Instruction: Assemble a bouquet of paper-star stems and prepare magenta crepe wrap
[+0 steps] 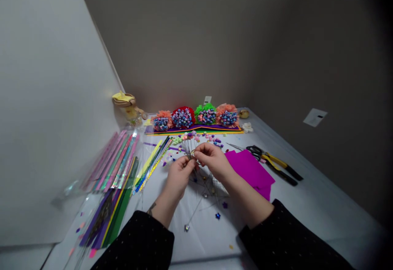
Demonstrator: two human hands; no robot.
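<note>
My left hand (181,173) is closed around a bunch of thin wire stems (188,146) that fan out upward, with small paper stars at their far ends. Beside it, my right hand (211,159) pinches at the same bunch, its fingertips just above the left ones. A thin wire stem seems to be in that pinch, though the fingers partly hide it. Below the hands, more wires with shiny stars lie on the white table, among them a silver star (186,228) and a blue star (217,216).
Finished star bouquets (183,117) in crepe paper line the back. Left are packets of paper strips (112,161) and loose strips (155,163). Magenta paper (248,169), scissors (254,151) and yellow-black pliers (281,167) lie right. A white panel (46,110) stands left.
</note>
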